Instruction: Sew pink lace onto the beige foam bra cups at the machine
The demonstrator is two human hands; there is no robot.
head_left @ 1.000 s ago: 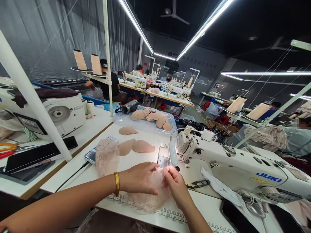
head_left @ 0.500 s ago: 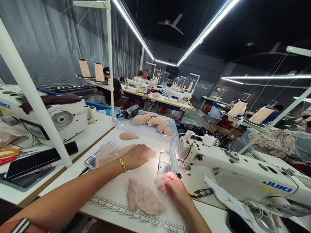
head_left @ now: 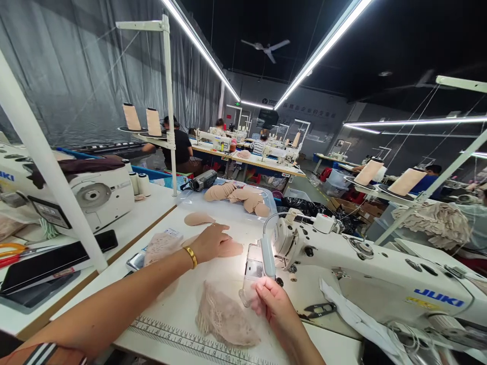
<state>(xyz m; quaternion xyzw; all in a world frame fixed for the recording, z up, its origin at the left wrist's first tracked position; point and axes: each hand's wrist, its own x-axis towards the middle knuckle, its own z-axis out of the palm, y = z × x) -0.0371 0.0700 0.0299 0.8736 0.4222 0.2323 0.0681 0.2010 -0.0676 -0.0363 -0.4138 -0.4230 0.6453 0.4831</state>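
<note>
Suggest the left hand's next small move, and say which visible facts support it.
Perhaps the left hand should pinch the beige piece partly beneath it: it reaches over that piece, and the lace piece near the ruler is held by neither hand.

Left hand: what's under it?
A flat beige piece sticks out from under the left hand, on the white table. The hand covers the rest, so I cannot tell how far it runs or whether it is gripped.

Tube lights (head_left: 324, 54) glare against a dark ceiling (head_left: 411, 30); a small lamp (head_left: 267, 256) brightens the tabletop (head_left: 228, 271); edges stretched
</note>
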